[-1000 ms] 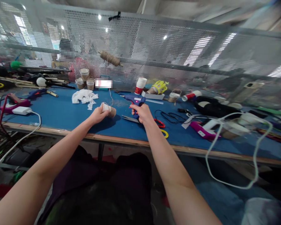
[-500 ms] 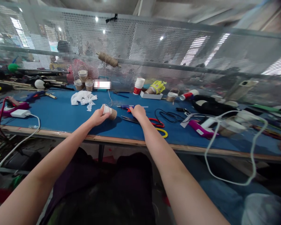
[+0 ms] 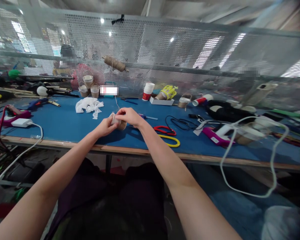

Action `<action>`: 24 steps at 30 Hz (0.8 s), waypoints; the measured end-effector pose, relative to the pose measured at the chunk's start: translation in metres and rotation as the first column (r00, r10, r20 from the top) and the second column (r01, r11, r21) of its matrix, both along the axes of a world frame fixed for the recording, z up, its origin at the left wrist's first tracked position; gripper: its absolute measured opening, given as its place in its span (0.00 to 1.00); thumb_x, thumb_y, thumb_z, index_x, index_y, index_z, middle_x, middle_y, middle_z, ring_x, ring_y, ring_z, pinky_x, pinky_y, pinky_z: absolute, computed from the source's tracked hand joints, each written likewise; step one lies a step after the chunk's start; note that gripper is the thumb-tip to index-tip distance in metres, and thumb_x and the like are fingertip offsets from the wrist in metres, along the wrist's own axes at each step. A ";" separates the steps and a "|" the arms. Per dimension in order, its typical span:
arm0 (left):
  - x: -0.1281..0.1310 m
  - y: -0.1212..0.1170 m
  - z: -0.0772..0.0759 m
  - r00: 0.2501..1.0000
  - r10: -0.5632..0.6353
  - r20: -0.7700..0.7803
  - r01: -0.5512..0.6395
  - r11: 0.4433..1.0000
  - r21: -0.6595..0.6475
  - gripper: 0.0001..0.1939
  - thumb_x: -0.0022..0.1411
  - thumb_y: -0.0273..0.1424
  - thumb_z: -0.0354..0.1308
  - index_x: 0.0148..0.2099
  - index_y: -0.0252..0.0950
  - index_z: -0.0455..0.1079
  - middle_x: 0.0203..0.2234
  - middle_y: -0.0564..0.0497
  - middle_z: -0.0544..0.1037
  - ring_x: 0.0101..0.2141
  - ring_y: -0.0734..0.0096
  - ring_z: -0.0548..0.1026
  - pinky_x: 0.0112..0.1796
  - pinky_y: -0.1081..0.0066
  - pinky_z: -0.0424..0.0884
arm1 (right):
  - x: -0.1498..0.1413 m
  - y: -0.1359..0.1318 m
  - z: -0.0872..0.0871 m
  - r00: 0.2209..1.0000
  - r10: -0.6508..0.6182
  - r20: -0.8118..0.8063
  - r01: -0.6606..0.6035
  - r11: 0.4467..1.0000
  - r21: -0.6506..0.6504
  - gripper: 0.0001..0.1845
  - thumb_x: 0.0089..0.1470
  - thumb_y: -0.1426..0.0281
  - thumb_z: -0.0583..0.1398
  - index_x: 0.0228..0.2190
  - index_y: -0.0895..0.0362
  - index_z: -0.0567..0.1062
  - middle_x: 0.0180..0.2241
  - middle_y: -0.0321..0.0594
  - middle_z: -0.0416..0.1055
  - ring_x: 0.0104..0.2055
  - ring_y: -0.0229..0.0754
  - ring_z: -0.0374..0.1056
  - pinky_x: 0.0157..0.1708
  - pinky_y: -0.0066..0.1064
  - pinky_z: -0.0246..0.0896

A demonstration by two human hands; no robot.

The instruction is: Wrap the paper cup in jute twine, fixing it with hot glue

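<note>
A small paper cup [image 3: 122, 125], its lower part wrapped in brown twine, lies tilted in my left hand [image 3: 105, 128], whose fingers are closed around the white rim end. My right hand [image 3: 130, 116] is at the cup, fingertips pinched together against its side; what lies between them is hidden. From the back of the table a thin white cord [image 3: 117, 102] runs down to the right fingers. Just right of that hand lies a blue glue gun [image 3: 142, 116] with a clear glue stick, partly covered. Red scissor handles [image 3: 165, 130] and yellow scissor handles [image 3: 174, 141] rest below my right forearm.
Crumpled white cloth [image 3: 89, 105] lies at left. Finished-looking twine cups [image 3: 88, 81] stand behind it. Stacked paper cups [image 3: 148, 91] and a white tray [image 3: 162, 101] are along the back. A purple device [image 3: 217, 137] with a looping white cable sits at right.
My right hand has left the glue gun and moved left to the cup, where its fingers now pinch. The left hand keeps holding the cup in nearly the same place.
</note>
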State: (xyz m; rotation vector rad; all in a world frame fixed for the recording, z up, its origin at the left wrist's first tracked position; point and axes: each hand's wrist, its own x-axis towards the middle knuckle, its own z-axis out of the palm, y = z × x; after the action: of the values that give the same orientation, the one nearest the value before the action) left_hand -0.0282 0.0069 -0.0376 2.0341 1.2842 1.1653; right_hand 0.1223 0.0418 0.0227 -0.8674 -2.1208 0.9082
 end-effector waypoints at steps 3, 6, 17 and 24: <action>0.001 0.000 0.002 0.997 -0.009 0.073 0.012 0.999 -0.038 0.20 0.53 0.37 0.51 0.43 0.28 0.67 0.30 0.48 0.74 0.31 0.67 0.70 0.35 0.70 0.66 | 0.004 0.002 -0.003 0.996 -0.041 -0.076 0.041 0.999 -0.003 0.06 0.38 0.68 0.59 0.22 0.59 0.68 0.21 0.32 0.65 0.23 0.33 0.58 0.26 0.26 0.55; 0.003 0.000 0.005 0.988 -0.011 0.154 0.023 0.996 -0.081 0.20 0.54 0.39 0.50 0.41 0.27 0.67 0.31 0.47 0.75 0.30 0.69 0.70 0.35 0.71 0.66 | 0.010 0.004 -0.004 0.985 -0.075 -0.158 0.076 0.997 0.001 0.10 0.39 0.64 0.59 0.22 0.58 0.67 0.22 0.32 0.63 0.24 0.32 0.57 0.27 0.27 0.55; 0.003 -0.001 0.009 0.970 -0.009 0.242 0.052 0.983 -0.174 0.18 0.51 0.39 0.51 0.38 0.29 0.67 0.27 0.51 0.74 0.28 0.72 0.68 0.32 0.74 0.63 | 0.016 0.005 -0.008 0.971 -0.082 -0.226 0.092 0.995 0.035 0.13 0.39 0.61 0.59 0.21 0.57 0.64 0.21 0.30 0.61 0.24 0.33 0.56 0.29 0.28 0.55; 0.004 -0.005 0.013 0.973 -0.033 0.228 0.076 0.980 -0.182 0.16 0.51 0.38 0.51 0.37 0.30 0.68 0.29 0.50 0.74 0.30 0.71 0.69 0.33 0.74 0.63 | 0.016 0.009 -0.013 0.975 -0.093 -0.200 0.102 0.994 0.037 0.12 0.39 0.61 0.59 0.20 0.57 0.65 0.20 0.31 0.62 0.24 0.33 0.56 0.28 0.28 0.54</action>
State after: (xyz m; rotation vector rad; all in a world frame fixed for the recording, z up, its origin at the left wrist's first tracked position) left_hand -0.0238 0.0014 -0.0247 1.7361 1.1725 1.1625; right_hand 0.1382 0.0507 0.0099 -0.8144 -1.9048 0.8538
